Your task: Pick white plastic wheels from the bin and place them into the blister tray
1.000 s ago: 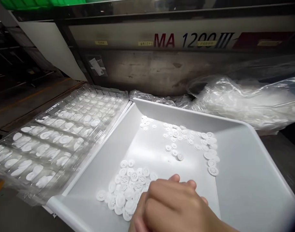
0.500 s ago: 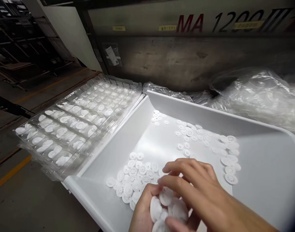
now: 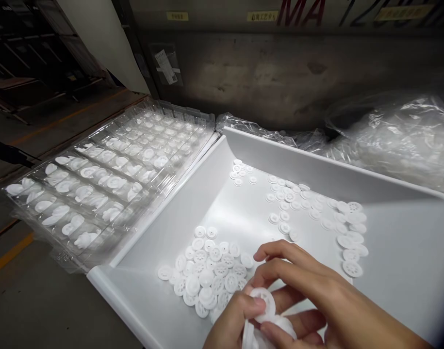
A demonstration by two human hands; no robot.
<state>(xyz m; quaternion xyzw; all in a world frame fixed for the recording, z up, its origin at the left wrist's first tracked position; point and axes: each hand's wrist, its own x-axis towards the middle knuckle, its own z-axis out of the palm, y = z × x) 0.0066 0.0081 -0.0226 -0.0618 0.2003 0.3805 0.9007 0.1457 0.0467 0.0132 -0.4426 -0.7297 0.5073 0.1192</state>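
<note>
Low in the head view, my left hand [image 3: 231,317] is closed around several white plastic wheels [image 3: 263,304], its thumb pressed on the topmost one. My right hand [image 3: 305,286] arches over them from the right, fingers curved and spread apart; its thumb touches the wheels in my left hand. Whether its hidden fingertips grip one, I cannot make out. Both hands are over a grey plastic bin [image 3: 280,150]. Beside my left hand, a pile of similar wheels [image 3: 207,271] lies on the bin's floor. More loose wheels [image 3: 289,196] are scattered toward its back and right.
Left of the bin, a clear compartment tray [image 3: 98,194] holds white parts in its cells. Clear plastic bags [image 3: 400,140] lie behind the bin on the right. A large machine panel [image 3: 243,77] stands at the back. Yellow floor lines [image 3: 10,254] run at the left.
My left thumb has come onto a wheel that now faces up from the handful. Both hands sit slightly farther right and lower. The camera view has tilted down a little.
</note>
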